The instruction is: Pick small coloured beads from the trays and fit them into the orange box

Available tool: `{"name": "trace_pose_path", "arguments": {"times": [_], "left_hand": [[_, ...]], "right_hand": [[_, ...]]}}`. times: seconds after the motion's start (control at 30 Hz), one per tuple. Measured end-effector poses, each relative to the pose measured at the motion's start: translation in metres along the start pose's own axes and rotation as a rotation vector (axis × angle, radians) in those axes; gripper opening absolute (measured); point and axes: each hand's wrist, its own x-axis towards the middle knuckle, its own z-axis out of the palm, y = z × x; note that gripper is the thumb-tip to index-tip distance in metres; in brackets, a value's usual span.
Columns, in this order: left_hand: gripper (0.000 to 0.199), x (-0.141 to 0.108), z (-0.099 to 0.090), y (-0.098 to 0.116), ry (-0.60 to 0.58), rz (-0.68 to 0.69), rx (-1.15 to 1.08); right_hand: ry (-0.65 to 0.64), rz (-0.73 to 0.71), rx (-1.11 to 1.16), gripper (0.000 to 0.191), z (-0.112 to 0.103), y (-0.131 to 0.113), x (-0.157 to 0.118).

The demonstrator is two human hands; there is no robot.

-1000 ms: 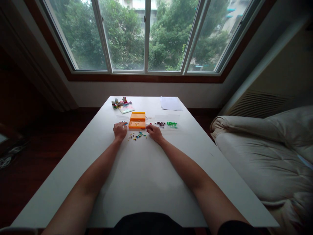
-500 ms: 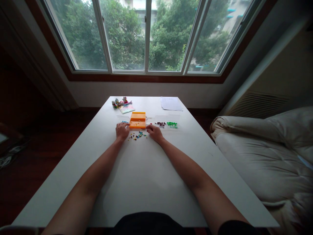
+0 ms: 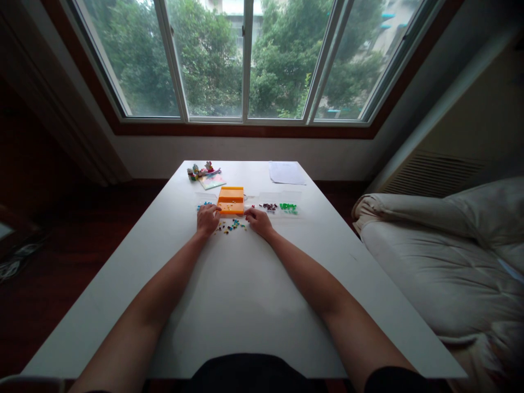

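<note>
An orange open box (image 3: pixel 231 211) lies flat in the middle of the table, with several small pale pieces in its near half. My left hand (image 3: pixel 208 218) is at the box's near left corner, its fingers bent together at the tips; what they hold, if anything, is too small to make out. At the near right corner rests my right hand (image 3: pixel 259 220), fingers curled in, with a speck of red by the fingertips. Between the hands and the box's near edge, small multicoloured pieces (image 3: pixel 233 225) are scattered on the tabletop.
Right of the box, a clear tray (image 3: pixel 292 196) holds dark brown pieces (image 3: pixel 269 207) and green pieces (image 3: pixel 289 208). Blue pieces (image 3: pixel 204 204) lie behind my left hand. Small figures (image 3: pixel 200 171), a coloured card (image 3: pixel 213 182) and white papers (image 3: pixel 286 173) are at the table's far end.
My left hand has shifted slightly right and nearer, now covering some scattered pieces and the box's left corner; more blue pieces show behind it. My right hand stays where it was.
</note>
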Motion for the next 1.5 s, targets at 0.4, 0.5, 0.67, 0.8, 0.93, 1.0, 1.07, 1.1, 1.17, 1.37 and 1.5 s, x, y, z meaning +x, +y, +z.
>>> {"name": "trace_pose_path", "arguments": {"times": [0.4,0.5,0.67,0.8,0.93,1.0,1.07,1.1,1.17,1.37,1.5], "left_hand": [[0.023,-0.002,0.001,0.011,-0.151,0.129,-0.066],[0.023,-0.002,-0.001,0.013,-0.182,0.113,-0.064],[0.023,-0.003,-0.003,0.016,-0.246,0.108,-0.059],[0.021,-0.004,-0.003,0.017,-0.275,0.122,-0.044],[0.021,-0.004,-0.002,0.017,-0.271,0.127,-0.044],[0.021,-0.005,-0.001,0.017,-0.268,0.13,-0.047],[0.021,-0.005,-0.001,0.016,-0.267,0.137,-0.05],[0.021,-0.005,-0.001,0.016,-0.266,0.14,-0.049],[0.021,-0.004,-0.001,0.016,-0.267,0.138,-0.041],[0.022,-0.005,-0.001,0.017,-0.266,0.143,-0.029],[0.022,-0.005,0.0,0.017,-0.264,0.139,-0.032]], "right_hand": [[-0.013,-0.04,-0.026,0.023,0.002,0.005,0.001],[-0.021,-0.038,-0.042,0.023,0.002,0.004,0.001],[-0.04,-0.014,-0.066,0.024,0.001,0.001,0.001],[-0.042,-0.012,-0.069,0.024,0.001,0.0,0.001],[-0.049,-0.009,-0.075,0.024,0.002,0.001,0.0],[-0.047,-0.017,-0.073,0.023,0.002,0.002,0.0],[-0.045,-0.026,-0.072,0.023,0.002,0.002,0.0],[-0.044,-0.028,-0.072,0.023,0.002,0.002,0.0],[-0.04,-0.027,-0.074,0.023,0.002,0.002,0.0],[-0.036,-0.039,-0.07,0.023,0.002,0.002,0.0],[-0.035,-0.031,-0.075,0.023,0.003,0.002,0.0]]}}
